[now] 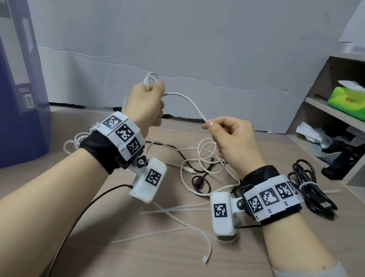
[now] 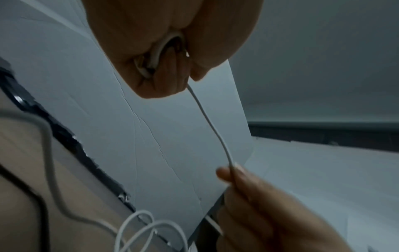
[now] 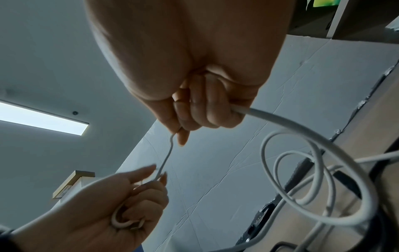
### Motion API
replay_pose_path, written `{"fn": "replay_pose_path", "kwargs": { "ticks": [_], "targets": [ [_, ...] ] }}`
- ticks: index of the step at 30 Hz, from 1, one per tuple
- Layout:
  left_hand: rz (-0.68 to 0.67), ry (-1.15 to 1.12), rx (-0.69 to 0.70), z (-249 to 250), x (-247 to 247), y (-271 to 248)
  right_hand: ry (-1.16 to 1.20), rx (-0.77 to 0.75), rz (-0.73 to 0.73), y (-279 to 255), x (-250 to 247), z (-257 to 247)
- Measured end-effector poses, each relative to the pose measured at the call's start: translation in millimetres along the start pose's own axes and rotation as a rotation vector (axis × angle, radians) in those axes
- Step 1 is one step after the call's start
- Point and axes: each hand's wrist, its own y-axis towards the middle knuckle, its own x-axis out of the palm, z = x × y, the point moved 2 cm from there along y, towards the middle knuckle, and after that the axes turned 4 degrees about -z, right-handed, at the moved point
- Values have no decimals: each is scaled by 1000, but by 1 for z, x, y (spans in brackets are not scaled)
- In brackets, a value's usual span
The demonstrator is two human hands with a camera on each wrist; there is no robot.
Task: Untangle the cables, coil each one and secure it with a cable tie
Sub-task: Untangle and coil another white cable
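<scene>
My left hand (image 1: 145, 101) is raised above the desk and grips a small coil of white cable (image 1: 150, 79) in its fist; the loops show inside the palm (image 2: 157, 54). From that fist the white cable (image 1: 190, 103) arcs right to my right hand (image 1: 228, 134), which pinches it between thumb and forefinger (image 3: 177, 134) and lets it run out through the curled fingers. The rest of the white cable (image 1: 206, 157) lies in loose loops on the desk below, tangled with a black cable (image 1: 199, 183). Several white cable ties (image 1: 166, 226) lie in front.
A black cable bundle (image 1: 312, 193) bound with a white tie lies at the right. A grey shelf unit (image 1: 349, 117) with a green tissue pack (image 1: 360, 102) stands at right. A blue box (image 1: 7, 75) stands at left, with a clear braided cable (image 1: 73, 143) beside it.
</scene>
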Motion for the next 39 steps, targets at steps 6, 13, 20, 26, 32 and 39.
{"fn": "replay_pose_path", "kwargs": {
  "ticks": [6, 13, 20, 26, 32, 39],
  "targets": [
    [-236, 191, 44, -8, 27, -19, -2, -23, -23, -2, 3, -3],
    [-355, 217, 8, -12, 38, -28, 7, -62, -66, -4, 6, -6],
    [-304, 164, 23, -12, 43, -28, 54, -17, -75, -4, 8, -6],
    [-59, -28, 9, -6, 26, -14, 79, 24, -136, -7, 11, -8],
    [57, -468, -20, 8, 7, -2, 31, 82, -208, -10, 12, -8],
    [-95, -558, -128, 16, -3, 2, -49, 95, -153, -11, 9, -10]
  ]
}}
